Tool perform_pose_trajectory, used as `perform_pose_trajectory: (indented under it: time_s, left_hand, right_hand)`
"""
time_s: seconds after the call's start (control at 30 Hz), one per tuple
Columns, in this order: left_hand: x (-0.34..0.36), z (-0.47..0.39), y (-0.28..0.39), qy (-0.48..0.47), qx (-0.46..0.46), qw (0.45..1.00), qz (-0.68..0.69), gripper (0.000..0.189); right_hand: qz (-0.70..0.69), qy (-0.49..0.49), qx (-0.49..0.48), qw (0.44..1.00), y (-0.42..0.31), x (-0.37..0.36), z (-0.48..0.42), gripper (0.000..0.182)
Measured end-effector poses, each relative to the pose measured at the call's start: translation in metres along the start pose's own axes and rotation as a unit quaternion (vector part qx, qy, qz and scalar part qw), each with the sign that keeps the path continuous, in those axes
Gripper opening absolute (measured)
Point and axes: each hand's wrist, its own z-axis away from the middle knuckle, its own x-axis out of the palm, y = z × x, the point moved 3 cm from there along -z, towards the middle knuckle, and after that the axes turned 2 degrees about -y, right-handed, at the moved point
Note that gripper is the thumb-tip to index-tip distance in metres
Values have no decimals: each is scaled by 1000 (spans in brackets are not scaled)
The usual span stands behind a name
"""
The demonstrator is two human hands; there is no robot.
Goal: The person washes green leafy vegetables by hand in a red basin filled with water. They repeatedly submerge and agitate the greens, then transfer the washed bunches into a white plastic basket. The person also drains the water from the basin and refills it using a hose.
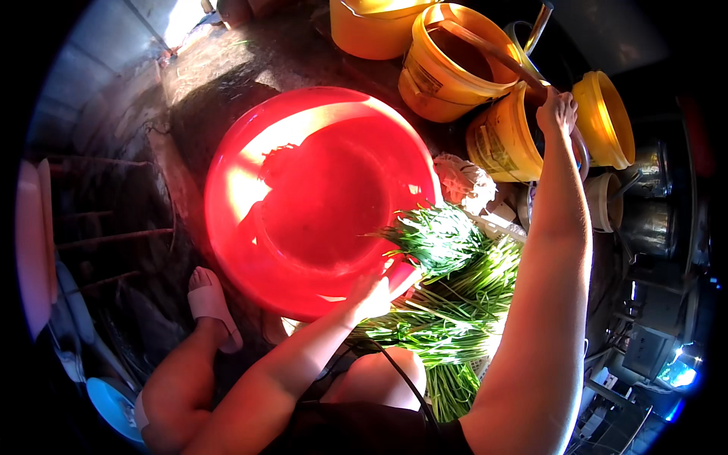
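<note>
A wide red plastic basin [327,199] rests on the floor before me, its inside lit by a patch of sun. My left hand [369,297] grips its near right rim, with the fingers partly washed out by glare. Long green leafy stalks, like garlic chives [455,307], lie in a heap to the right of that hand, and one bunch [441,239] overlaps the basin's rim. Stretched out to the far right, my right hand [557,111] is closed around a brownish hose [506,60]. The hose's far end reaches over a yellow bucket [418,94].
More yellow buckets [500,139] stand around the hose. A crumpled pale cloth or bag [466,179] sits between basin and buckets. Metal pots [648,199] line the right side. At left are a metal rack [114,239] and a blue basin [116,406]. My sandalled foot [211,304] is beside the red basin.
</note>
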Motion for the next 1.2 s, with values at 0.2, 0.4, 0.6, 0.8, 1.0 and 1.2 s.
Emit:
perform_pose_trajectory:
  time_s: [0.2, 0.4, 0.6, 0.8, 1.0, 1.2]
  left_hand:
    - [-10, -1, 3, -63, -69, 996, -10, 69]
    - [15, 4, -7, -79, -98, 992, 10, 62]
    - [24, -4, 7, -240, 111, 905, -334, 45]
    - [35, 5, -26, -247, 59, 953, -163, 37]
    - [-96, -10, 19, -393, -163, 899, -106, 48]
    - [-225, 45, 100, -306, -25, 934, -182, 61]
  right_hand:
    - [-83, 109, -27, 990, 18, 7, 18, 33]
    - [-143, 212, -150, 955, 69, -3, 102, 32]
    - [-153, 116, -246, 950, 68, 25, 215, 37]
    - [-154, 131, -247, 948, 7, 65, 246, 45]
    - [-45, -101, -189, 976, 1, 61, 263, 25]
    - [-83, 1, -113, 990, 9, 73, 282, 38]
